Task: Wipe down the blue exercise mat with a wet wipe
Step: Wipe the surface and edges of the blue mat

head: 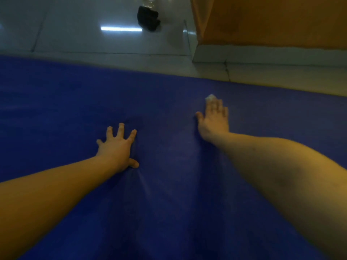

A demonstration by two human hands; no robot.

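left hand [117,147] splayed, right hand [214,119] flat

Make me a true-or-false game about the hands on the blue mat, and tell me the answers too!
1. The right hand presses a white wipe onto the blue mat. True.
2. The left hand holds a second wipe. False: it rests flat on the mat with its fingers spread and holds nothing.
3. A dark object lies on the tile floor beyond the mat. True.
4. The mat is rolled up. False: it lies spread out on the floor.
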